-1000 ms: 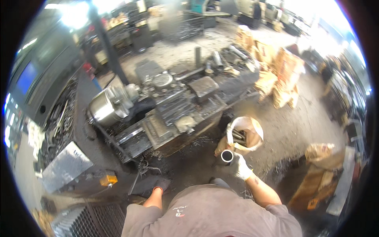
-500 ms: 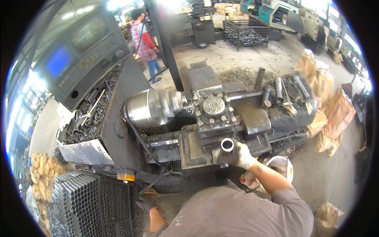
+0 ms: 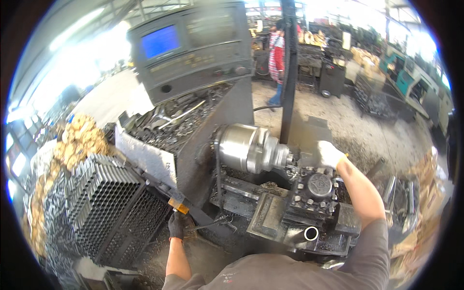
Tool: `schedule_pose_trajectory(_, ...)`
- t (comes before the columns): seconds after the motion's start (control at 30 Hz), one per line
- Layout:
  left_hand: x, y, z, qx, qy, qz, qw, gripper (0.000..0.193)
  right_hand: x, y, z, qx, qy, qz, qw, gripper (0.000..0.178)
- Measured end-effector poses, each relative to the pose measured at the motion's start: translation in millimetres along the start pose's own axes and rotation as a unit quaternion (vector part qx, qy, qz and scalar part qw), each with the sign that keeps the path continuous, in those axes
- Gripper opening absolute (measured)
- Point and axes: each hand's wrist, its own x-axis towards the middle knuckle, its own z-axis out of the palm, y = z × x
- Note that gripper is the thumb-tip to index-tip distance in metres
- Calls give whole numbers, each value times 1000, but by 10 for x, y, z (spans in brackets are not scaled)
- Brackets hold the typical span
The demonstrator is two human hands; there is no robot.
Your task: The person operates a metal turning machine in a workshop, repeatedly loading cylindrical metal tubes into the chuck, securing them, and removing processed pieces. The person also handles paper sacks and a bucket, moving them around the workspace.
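Observation:
My left hand [image 3: 176,226], in a dark glove, is closed around the lever [image 3: 176,213] below an orange block [image 3: 179,205] on the machine's front. My right hand [image 3: 330,154], in a white glove, reaches over the lathe's tool post [image 3: 319,185] to its far side; its fingers are blurred and partly hidden. Left of it is the shiny metal chuck [image 3: 240,147], with blurred stepped jaws. A short metal tube [image 3: 311,234] rests tilted on the carriage in front of the tool post, apart from both hands.
A rack of stacked tubes [image 3: 104,203] stands at left. The control panel [image 3: 193,48] with a blue screen rises above a tray of metal chips [image 3: 169,116]. Beyond a dark post [image 3: 288,72], a person in a red checked garment [image 3: 276,55] stands. More tubes [image 3: 411,203] lie at right.
My right hand has let go of the tube and moved up to the tool post's far side. My left hand has risen to the lever. The view has swung left.

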Motion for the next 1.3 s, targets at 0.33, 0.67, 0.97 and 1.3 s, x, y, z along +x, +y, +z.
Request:
schedule_pose_trajectory(0.33,-74,315,-24,155,45,77,984,43,1621,1408,1492,62,-418,-244,873,47)
schedule_pose_trajectory(0.67,-402,-220,259,135,149,36,979,46,1173,1196,1075,156,-164,-321,919,30)
schedule_pose_trajectory(0.97,-637,-901,297,370,-2,129,920,47,673,212,383,-19,-369,105,923,48)
schedule_pose_trajectory(1.3,-473,-1251,355,247,9,63,967,42,934,727,952,86,-335,-52,937,47)
